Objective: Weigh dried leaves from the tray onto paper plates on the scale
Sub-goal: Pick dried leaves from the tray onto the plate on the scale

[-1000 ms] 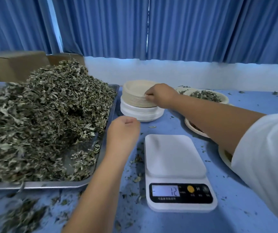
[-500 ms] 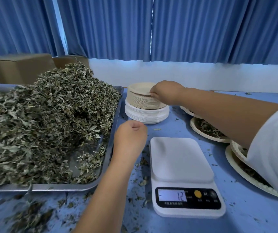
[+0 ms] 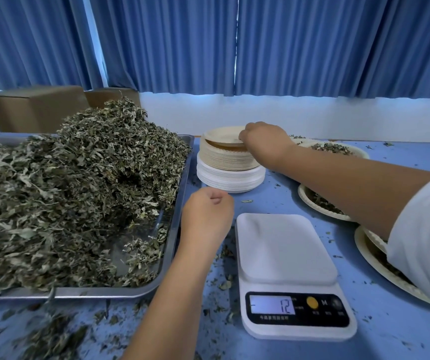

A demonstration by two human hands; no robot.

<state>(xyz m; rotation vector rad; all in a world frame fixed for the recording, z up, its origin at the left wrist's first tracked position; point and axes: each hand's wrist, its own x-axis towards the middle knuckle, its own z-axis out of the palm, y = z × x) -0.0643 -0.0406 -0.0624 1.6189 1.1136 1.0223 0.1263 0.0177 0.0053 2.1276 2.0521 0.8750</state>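
Observation:
A big heap of dried leaves (image 3: pixel 73 193) fills the metal tray (image 3: pixel 175 222) on the left. Behind the white scale (image 3: pixel 284 245), whose platform is bare and whose display reads 12, stands a stack of paper plates (image 3: pixel 229 162). My right hand (image 3: pixel 265 141) reaches over the stack and pinches the right rim of the top plate (image 3: pixel 221 137), which is tilted up off the pile. My left hand (image 3: pixel 207 214) hovers between tray and scale with its fingers curled in, holding nothing that I can see.
Paper plates holding leaves lie to the right: one at the back (image 3: pixel 338 149), one under my forearm (image 3: pixel 320 203), another at the right edge (image 3: pixel 374 258). Leaf crumbs litter the blue table (image 3: pixel 390 333). Cardboard boxes (image 3: pixel 34 107) stand behind the tray.
My right hand has peeled the top plate's edge up from the stack. The view has shifted slightly; my left hand has stayed in place.

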